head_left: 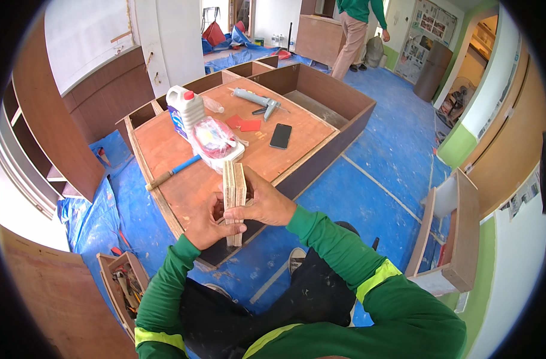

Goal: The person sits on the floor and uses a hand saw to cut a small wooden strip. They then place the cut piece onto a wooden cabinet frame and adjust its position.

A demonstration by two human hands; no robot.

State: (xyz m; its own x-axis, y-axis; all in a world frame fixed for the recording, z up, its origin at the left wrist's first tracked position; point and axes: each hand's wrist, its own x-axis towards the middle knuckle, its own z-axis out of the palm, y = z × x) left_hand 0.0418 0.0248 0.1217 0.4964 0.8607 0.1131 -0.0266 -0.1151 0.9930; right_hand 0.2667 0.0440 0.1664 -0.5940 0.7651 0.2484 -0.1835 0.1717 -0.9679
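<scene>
"What are the hands on?"

"Your left hand (205, 224) and right hand (263, 200) are both clamped on the plywood strips (234, 188), at least two, face to face and upright in front of you."

"And the counts on the panel (300, 133)?"

"You have one phone (280, 136), one caulking gun (256, 99), one blue-and-wood tool (177, 171), two red pieces (249, 125), one clear bottle (213, 105) and one white jug (193, 109)."

"Containers?"

"The plastic bag (213, 135) touching your jug has something red inside. The wooden tray (139, 268) at your lower left holds several tools, too jumbled to count."
</scene>
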